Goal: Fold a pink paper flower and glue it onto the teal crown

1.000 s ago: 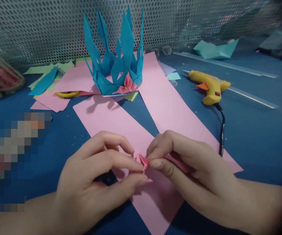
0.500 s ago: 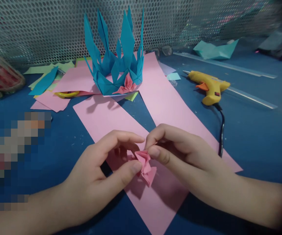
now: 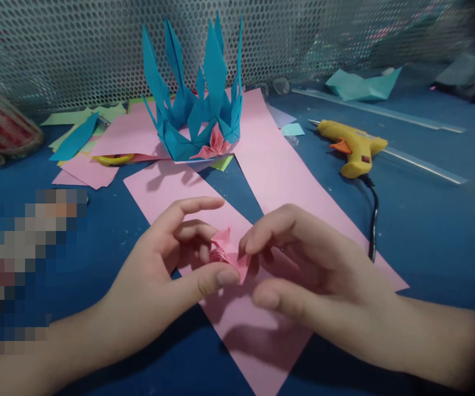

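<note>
A small folded pink paper piece (image 3: pixel 224 245), with pleats and pointed tips, is pinched between the thumb and fingers of my left hand (image 3: pixel 160 269); its index finger sticks out above the paper. My right hand (image 3: pixel 320 275) is beside it, the thumb spread well away from the fingers. Its index fingertip is at the paper's right edge, and whether it presses on it I cannot tell. Under both hands lies a long pink paper strip (image 3: pixel 278 341). Farther back stands a blue origami crown (image 3: pixel 179 140) with a pink folded paper ornament (image 3: pixel 216 144) on its front.
A yellow glue gun (image 3: pixel 350 146) with a black cord lies at right, near clear glue sticks (image 3: pixel 422 165). Behind is a teal folded paper (image 3: pixel 363 85). Paper scraps (image 3: pixel 84 170) and a yellow handle (image 3: pixel 113 160) lie left, beside a jar (image 3: pixel 4 121). A perforated metal panel (image 3: pixel 97 49) stands behind.
The pink folded piece has been turned and shifted slightly up and left in my left hand. My right thumb has come off it and moved down, away from the fingers.
</note>
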`<state>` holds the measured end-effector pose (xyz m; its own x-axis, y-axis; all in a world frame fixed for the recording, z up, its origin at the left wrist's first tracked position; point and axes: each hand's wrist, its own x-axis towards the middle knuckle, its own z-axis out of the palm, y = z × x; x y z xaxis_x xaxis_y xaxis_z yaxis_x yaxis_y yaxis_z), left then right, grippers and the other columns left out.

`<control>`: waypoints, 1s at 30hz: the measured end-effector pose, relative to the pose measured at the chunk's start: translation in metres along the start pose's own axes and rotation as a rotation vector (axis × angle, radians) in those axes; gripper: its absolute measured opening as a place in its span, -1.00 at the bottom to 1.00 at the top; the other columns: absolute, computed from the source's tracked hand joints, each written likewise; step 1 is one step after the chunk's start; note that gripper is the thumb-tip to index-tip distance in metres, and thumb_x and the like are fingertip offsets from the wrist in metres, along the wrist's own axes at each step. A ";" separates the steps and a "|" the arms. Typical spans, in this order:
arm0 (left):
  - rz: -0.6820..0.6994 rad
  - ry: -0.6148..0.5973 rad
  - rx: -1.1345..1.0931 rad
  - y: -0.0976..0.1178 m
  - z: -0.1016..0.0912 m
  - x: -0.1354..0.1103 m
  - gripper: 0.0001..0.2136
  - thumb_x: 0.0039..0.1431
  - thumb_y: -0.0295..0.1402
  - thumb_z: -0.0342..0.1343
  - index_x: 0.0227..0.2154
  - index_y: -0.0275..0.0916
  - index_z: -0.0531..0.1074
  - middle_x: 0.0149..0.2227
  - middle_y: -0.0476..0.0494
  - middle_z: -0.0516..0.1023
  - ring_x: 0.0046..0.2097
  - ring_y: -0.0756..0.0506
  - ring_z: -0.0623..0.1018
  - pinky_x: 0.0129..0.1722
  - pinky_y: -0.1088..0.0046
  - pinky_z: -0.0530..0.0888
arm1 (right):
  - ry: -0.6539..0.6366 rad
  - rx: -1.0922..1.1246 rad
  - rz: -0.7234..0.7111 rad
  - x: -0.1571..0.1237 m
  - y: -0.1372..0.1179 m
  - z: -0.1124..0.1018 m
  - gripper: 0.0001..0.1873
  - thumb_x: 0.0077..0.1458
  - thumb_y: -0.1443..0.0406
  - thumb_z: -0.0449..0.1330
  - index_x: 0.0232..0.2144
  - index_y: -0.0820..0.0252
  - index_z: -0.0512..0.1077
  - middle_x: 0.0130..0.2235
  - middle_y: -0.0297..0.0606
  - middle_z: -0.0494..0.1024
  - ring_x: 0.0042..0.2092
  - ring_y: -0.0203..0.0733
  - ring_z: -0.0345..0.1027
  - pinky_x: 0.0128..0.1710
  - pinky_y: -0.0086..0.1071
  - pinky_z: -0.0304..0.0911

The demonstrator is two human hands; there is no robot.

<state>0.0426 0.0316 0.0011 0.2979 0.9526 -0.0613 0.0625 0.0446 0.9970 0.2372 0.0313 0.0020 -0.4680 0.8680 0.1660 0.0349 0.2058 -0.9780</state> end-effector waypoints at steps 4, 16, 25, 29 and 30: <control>-0.044 -0.028 -0.035 0.000 0.000 0.000 -0.53 -0.03 -0.46 0.32 -0.05 -0.06 0.33 -0.48 0.11 0.51 -0.49 0.02 0.52 -0.50 0.57 0.50 | -0.036 -0.162 -0.079 0.000 -0.003 -0.002 -0.87 0.06 0.45 0.28 -0.39 0.16 0.43 -0.38 -0.39 0.53 -0.36 -0.39 0.43 -0.32 -0.56 0.36; 0.337 0.139 0.418 -0.007 -0.001 -0.004 -0.89 0.15 -0.44 0.17 -0.31 -0.10 0.39 -0.23 -0.02 0.48 -0.08 -0.08 0.51 -0.09 0.41 0.48 | 0.158 -0.072 -0.002 -0.003 0.002 0.003 -0.80 0.11 0.40 0.26 -0.29 0.06 0.31 -0.38 -0.44 0.45 -0.36 -0.40 0.40 -0.36 -0.57 0.38; 0.404 0.169 0.543 -0.006 -0.001 -0.006 -0.82 0.05 -0.49 0.27 -0.35 -0.05 0.47 -0.19 0.04 0.45 -0.07 -0.05 0.47 -0.06 0.43 0.43 | 0.075 -0.141 -0.022 0.001 -0.001 0.001 -0.83 0.10 0.49 0.19 -0.35 0.11 0.44 -0.36 -0.43 0.56 -0.34 -0.40 0.47 -0.34 -0.59 0.39; 0.367 0.171 0.527 -0.004 0.000 -0.006 -0.84 0.06 -0.53 0.21 -0.41 -0.08 0.49 -0.29 0.06 0.50 -0.18 -0.01 0.52 -0.17 0.49 0.46 | 0.052 -0.156 0.022 0.002 -0.003 0.001 -0.89 0.07 0.42 0.27 -0.36 0.11 0.52 -0.36 -0.39 0.62 -0.34 -0.33 0.51 -0.34 -0.54 0.43; 0.358 0.174 0.525 -0.004 0.001 -0.006 -0.85 0.06 -0.52 0.21 -0.42 -0.08 0.49 -0.30 0.06 0.51 -0.19 -0.01 0.52 -0.19 0.49 0.46 | 0.043 -0.164 0.032 0.002 -0.003 0.001 -0.90 0.04 0.39 0.30 -0.36 0.10 0.53 -0.36 -0.39 0.62 -0.35 -0.31 0.52 -0.34 -0.52 0.44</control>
<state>0.0412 0.0259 -0.0026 0.2309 0.9180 0.3224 0.4572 -0.3948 0.7969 0.2351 0.0318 0.0054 -0.4264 0.8930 0.1443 0.1941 0.2461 -0.9496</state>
